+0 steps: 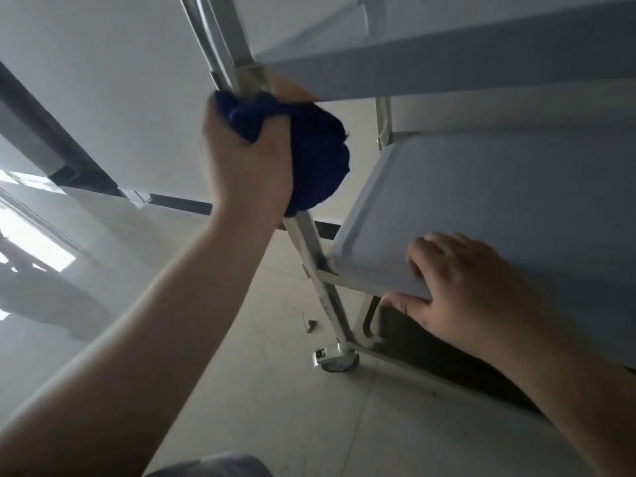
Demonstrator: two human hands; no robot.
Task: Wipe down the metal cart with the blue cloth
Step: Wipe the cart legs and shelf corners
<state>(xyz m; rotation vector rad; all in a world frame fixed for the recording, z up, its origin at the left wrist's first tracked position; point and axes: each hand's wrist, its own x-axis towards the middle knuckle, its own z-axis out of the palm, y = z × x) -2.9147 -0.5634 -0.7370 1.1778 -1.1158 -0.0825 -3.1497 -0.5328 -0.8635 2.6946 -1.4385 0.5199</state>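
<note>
Our left forearm (155,321), nearest us, led up to our left hand (244,160), fisted around the soft, bunched blue cloth (316,156) wrapping a probably slick post (311,242) of the metal cart (447,60). Below and right, our right hand (471,297) pinched a stiff shelf (499,187) edge, a steady hold.

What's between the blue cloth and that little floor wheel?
The cart's silver metal leg, met midway by the grey shelf's corner, in the head view.
</note>
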